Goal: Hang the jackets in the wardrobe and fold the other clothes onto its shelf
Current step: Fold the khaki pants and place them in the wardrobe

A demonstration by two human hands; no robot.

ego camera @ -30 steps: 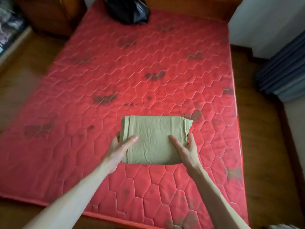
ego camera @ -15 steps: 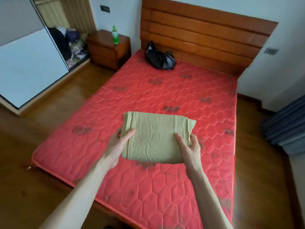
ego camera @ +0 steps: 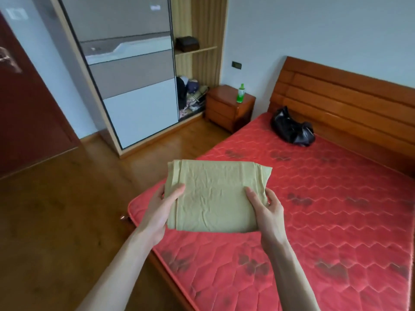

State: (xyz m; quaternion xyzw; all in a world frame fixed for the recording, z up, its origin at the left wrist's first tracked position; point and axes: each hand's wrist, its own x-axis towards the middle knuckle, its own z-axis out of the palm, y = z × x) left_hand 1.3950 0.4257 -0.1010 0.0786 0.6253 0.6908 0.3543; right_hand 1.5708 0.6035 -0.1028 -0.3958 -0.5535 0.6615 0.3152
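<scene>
Folded olive-green garment [ego camera: 214, 196] carried in both hands above the corner of the bed.

The left hand [ego camera: 160, 212] grips the garment's left edge, thumb on top and fingers underneath; the right hand [ego camera: 267, 209] grips the right edge the same way. The garment is held flat, off the red quilted mattress [ego camera: 325, 221]. The wardrobe [ego camera: 139, 70] stands well apart across the wooden floor [ego camera: 56, 209], its sliding door leaving the right section open, with a shelf [ego camera: 196, 50] and a heap of clothes [ego camera: 190, 95] below. A black bag [ego camera: 292, 130] lies by the headboard [ego camera: 348, 97].
</scene>
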